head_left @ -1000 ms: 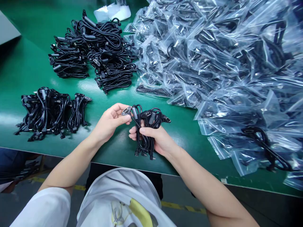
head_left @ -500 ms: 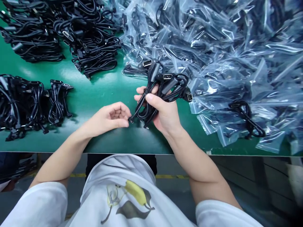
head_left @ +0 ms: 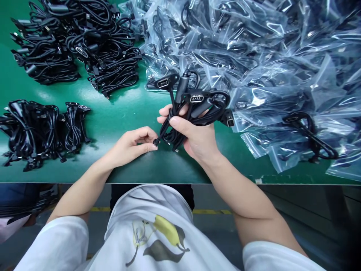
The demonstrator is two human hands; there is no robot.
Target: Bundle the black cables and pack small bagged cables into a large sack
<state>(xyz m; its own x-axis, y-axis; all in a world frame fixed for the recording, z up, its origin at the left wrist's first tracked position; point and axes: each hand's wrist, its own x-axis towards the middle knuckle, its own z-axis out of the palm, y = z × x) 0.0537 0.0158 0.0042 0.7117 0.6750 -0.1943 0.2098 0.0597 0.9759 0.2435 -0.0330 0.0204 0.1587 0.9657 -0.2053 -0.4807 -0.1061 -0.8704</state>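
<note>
My right hand (head_left: 197, 137) grips a bunch of short black USB cables (head_left: 194, 103), held up over the green table (head_left: 126, 113) with the wide connectors pointing up and the small plugs hanging down. My left hand (head_left: 131, 145) lies on the table just left of the bunch, fingers curled, thumb and forefinger pinching the small plug at the lower end of one cable (head_left: 156, 142).
A big heap of clear bags with black cables (head_left: 267, 64) fills the right and back. Loose black cables (head_left: 79, 45) lie piled at the back left, and a row of bundled ones (head_left: 39, 130) at the left. One bare cable (head_left: 310, 135) lies on the bags at right.
My right hand lifted the bunch up and to the right. My left hand let go of the top connector, dropped to the table and took a lower plug.
</note>
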